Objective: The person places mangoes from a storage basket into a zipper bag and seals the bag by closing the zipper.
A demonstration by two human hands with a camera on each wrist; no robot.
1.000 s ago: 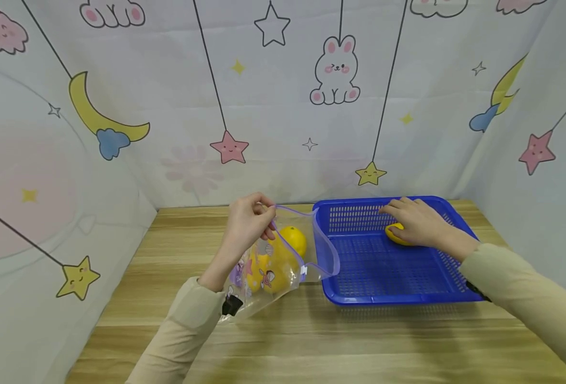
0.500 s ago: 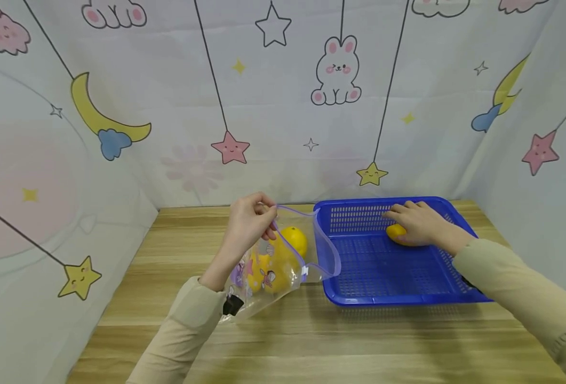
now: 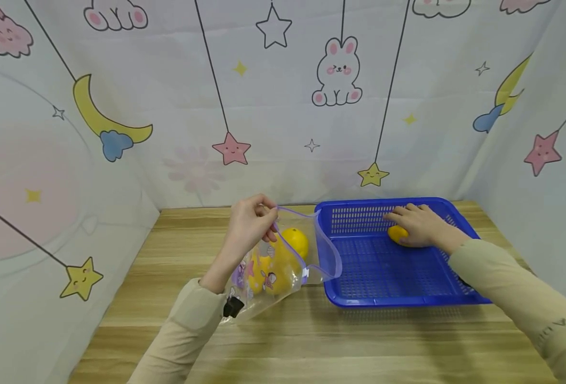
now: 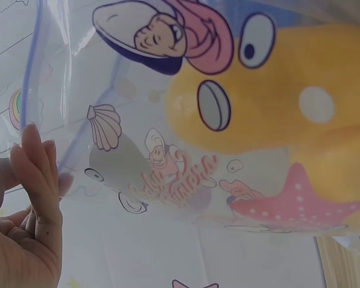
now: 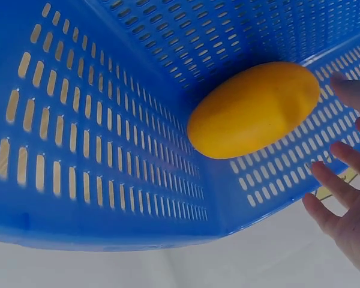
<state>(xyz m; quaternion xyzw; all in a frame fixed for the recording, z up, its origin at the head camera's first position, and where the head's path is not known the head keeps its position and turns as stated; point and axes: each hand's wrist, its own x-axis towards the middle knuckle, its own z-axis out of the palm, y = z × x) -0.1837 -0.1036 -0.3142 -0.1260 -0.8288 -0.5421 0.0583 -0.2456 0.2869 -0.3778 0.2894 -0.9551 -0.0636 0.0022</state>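
Note:
My left hand [image 3: 253, 217] pinches the purple-edged mouth of a clear zip bag [image 3: 283, 285], holding that edge up. In the left wrist view, the hand [image 4: 39, 216] is at the bag's edge, beside printed shells and a pink starfish. Inside the bag are a round yellow fruit [image 3: 296, 242] and other yellow fruit, seen through the plastic. My right hand [image 3: 421, 225] is over a smooth oval mango [image 3: 398, 234] in the blue basket [image 3: 379, 305]. The right wrist view shows the mango [image 5: 255, 111] near a basket corner, with the right hand's fingers [image 5: 339, 192] spread beside its end.
The bag's open mouth overlaps the basket's left rim in the head view. Both stand on a wooden table [image 3: 321, 346]. A white printed curtain [image 3: 273, 106] hangs behind the table and along both sides.
My right forearm has swung slightly, its sleeve moving left, while the hand stays over the mango. The left hand keeps its hold on the bag.

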